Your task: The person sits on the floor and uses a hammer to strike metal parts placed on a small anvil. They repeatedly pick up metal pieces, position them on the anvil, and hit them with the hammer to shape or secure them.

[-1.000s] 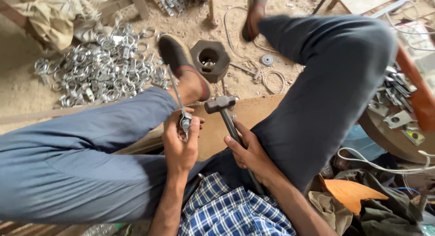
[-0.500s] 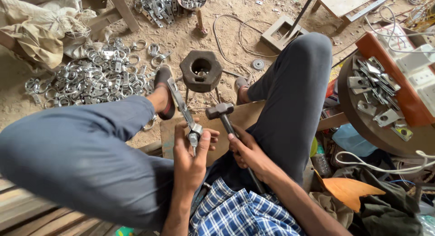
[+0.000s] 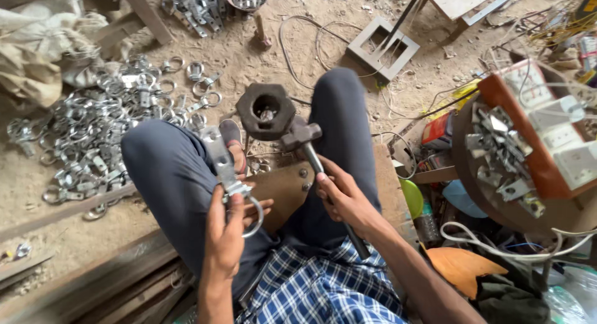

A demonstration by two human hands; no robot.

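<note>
The left hand [image 3: 227,227] is closed around a metal latch strip with a ring [image 3: 227,175], held over the lap; its long axis runs up and slightly left, away from the body, the ring hanging at the near end. The right hand [image 3: 342,196] grips a hammer [image 3: 317,168] by the handle, head pointing away, apparently just above the 1 dark hexagonal block [image 3: 266,111].
</note>
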